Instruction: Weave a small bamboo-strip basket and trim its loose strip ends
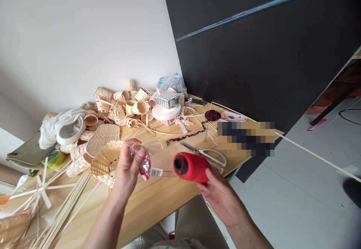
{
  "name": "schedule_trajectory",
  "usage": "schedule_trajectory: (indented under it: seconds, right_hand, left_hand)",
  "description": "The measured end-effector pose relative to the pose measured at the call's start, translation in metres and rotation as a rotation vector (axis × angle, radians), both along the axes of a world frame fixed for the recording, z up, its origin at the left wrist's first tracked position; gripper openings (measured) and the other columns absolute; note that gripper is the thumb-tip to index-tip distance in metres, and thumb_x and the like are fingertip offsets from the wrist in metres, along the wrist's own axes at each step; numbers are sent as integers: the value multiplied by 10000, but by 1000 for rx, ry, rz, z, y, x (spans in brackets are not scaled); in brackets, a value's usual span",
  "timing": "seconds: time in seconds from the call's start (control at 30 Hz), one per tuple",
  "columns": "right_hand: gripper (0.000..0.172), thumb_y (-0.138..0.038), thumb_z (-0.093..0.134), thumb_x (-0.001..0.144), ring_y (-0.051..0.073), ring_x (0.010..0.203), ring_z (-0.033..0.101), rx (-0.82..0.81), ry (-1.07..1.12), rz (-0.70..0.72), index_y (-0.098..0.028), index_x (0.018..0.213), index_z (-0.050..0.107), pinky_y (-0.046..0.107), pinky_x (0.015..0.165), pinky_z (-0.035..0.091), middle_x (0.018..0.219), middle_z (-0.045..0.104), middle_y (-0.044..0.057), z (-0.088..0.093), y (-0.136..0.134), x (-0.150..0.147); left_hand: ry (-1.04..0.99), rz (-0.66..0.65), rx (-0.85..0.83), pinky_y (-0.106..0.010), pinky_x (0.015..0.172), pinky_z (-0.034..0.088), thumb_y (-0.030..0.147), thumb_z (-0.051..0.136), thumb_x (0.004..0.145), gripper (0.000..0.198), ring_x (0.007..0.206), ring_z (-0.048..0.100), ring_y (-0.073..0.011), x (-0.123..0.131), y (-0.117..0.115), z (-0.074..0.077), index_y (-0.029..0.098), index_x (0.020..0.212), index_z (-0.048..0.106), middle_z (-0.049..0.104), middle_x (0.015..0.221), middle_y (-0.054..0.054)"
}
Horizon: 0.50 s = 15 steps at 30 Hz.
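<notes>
My right hand (218, 190) grips a red spool of thread (194, 167) by its near end, and the dark hollow core faces left. In my left hand (132, 162) is a crumpled clear plastic wrapper (145, 163), its fingers closed around it. A small barcode label (156, 172) hangs at the wrapper's edge, and a thin red strand runs between it and the spool. Behind the spool lie scissors (213, 155) with pale handles, blades pointing left. Just left of my left hand stands a woven basket (105, 160), partly hidden by the wrist.
Many small woven baskets (141, 107) are heaped against the wall. Long flat strips (66, 207) lie at the left. A white turntable (166, 112) carries a stack of small boxes. Dark yarn (212, 115) sits at the back right. A black panel (239, 61) rises behind.
</notes>
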State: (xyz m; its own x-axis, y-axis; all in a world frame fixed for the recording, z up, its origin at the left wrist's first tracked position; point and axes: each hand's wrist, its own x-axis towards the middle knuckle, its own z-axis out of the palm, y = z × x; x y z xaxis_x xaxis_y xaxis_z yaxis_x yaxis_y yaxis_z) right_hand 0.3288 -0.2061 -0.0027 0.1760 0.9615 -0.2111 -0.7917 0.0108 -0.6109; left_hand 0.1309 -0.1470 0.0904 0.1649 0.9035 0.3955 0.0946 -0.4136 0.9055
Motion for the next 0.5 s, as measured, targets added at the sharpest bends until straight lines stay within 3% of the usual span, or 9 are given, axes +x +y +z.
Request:
schedule_trajectory:
  seconds: [0.17,0.27,0.33,0.4,0.43,0.5]
  right_hand:
    - [285,-364,741,667,104,534,513,-67,-8,-66,-266,929,689,227,430,459,950,682,6,-14,-5,32]
    - [338,-390,727,664,205,758,627,-92,-51,-84,-261,974,684,286,562,547,993,688,43,-16,-6,35]
    - [383,-398,731,650,246,917,628,-119,-56,-86,-256,1002,678,312,664,568,1041,683,52,-15,-7,32]
    - [405,-407,742,627,263,1010,606,-154,-62,-65,-252,997,681,316,729,569,1068,679,50,-15,-10,31]
    - [401,-414,747,617,268,1035,598,-170,-71,-56,-254,979,686,312,745,569,1073,680,46,-15,-11,31]
    - [379,-436,746,610,269,1073,583,-194,-96,-49,-272,948,693,300,769,566,1082,681,33,-20,-12,33]
  left_hand:
    - [543,72,386,-183,408,412,329,615,778,192,482,522,-98,-32,29,84,197,911,571,572,650,16]
    - [905,84,428,-295,610,507,320,496,829,288,655,592,-165,-42,70,112,168,1072,535,619,808,-47]
    - [1146,37,372,-420,830,472,244,420,834,376,937,591,-241,-48,102,111,154,1194,482,582,1119,-126]
    - [1219,13,267,-499,990,337,196,396,824,445,1206,434,-299,-60,134,98,144,1261,461,457,1327,-153]
    - [1195,-11,220,-501,1027,285,175,411,812,447,1253,383,-302,-68,148,89,135,1250,486,458,1335,-152]
    - [1177,-22,184,-446,1001,339,112,420,778,430,1153,494,-260,-87,171,70,141,1184,558,562,1226,-138]
